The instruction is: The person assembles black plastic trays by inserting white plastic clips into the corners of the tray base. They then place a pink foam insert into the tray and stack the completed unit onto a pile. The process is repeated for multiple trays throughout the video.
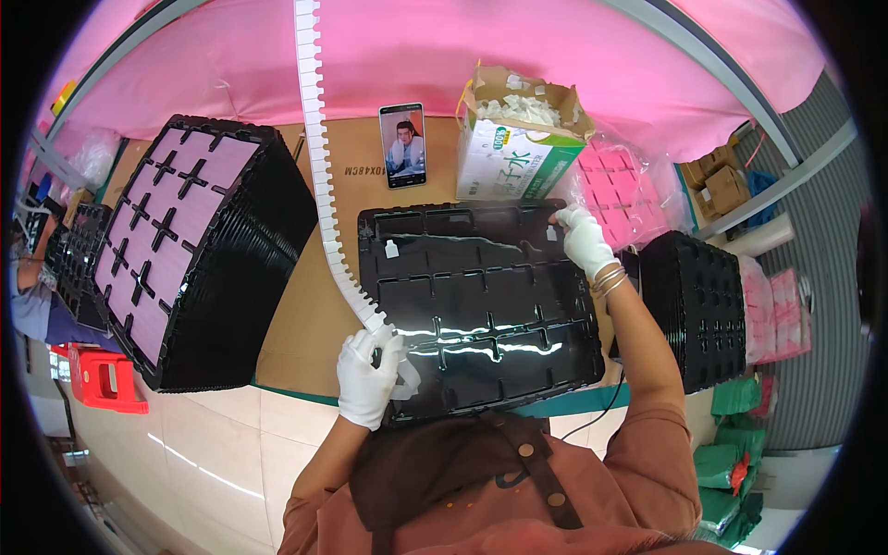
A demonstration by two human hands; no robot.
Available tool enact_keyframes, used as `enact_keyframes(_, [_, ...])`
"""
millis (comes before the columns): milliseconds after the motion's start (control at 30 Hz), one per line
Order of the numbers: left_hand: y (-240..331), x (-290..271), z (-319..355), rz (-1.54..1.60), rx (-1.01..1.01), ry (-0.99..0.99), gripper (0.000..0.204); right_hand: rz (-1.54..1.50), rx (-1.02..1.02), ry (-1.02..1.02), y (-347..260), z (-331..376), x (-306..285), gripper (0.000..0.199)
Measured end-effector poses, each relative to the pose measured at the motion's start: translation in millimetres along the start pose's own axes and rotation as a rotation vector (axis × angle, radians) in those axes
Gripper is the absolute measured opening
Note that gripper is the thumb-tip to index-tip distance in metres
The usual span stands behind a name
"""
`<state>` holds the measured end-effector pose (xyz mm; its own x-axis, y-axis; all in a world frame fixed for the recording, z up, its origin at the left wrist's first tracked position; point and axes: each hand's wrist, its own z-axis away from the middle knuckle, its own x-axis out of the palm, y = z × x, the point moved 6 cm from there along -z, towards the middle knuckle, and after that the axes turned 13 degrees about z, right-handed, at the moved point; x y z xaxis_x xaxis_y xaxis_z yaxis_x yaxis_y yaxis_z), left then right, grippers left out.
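My L hand (368, 377) pinches the long white strip (322, 176) & my R hand (585, 240) is at a tiny white tab (552, 234) (can't tell if gripped) on the black tray (416, 294) btwn them, so I'd best press the tab flat, no bumps.

Workshop, stacked black trays (239, 254), cardboard-covered bench (298, 326)

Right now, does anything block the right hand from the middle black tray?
Nothing visible: the right hand is at the black tray, near its far right corner, by a small white tab; the carton stands beyond.
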<state>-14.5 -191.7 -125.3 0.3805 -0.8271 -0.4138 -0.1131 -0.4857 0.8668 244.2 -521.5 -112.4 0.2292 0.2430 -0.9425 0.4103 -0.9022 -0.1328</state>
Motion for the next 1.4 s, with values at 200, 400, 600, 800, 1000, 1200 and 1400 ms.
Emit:
enact_keyframes(200, [0,-1,0,0.004,0.029,0.036,0.014,-0.213,0.331,-0.350,15,0,15,0.016])
enact_keyframes(400, [1,-2,0,0.017,0.010,0.037,0.016,-0.029,0.093,-0.206,-4,-10,9,0.008])
enact_keyframes(600, [-1,0,0,0.044,0.004,0.035,0.015,-0.126,0.178,-0.128,1,-9,18,0.011])
enact_keyframes(800, [-6,0,2,0.044,-0.015,0.044,0.016,-0.265,0.023,-0.032,9,-1,20,0.017])
enact_keyframes(1000, [-7,1,2,0.054,0.007,0.058,0.015,-0.339,0.134,-0.073,20,3,27,0.020])
enact_keyframes(1200, [-3,-1,1,0.050,0.009,0.060,0.016,-0.213,0.117,-0.127,13,3,18,0.016])
enact_keyframes(1400, [-5,0,2,0.060,0.008,0.055,0.016,-0.194,0.094,-0.091,14,-3,23,0.011])
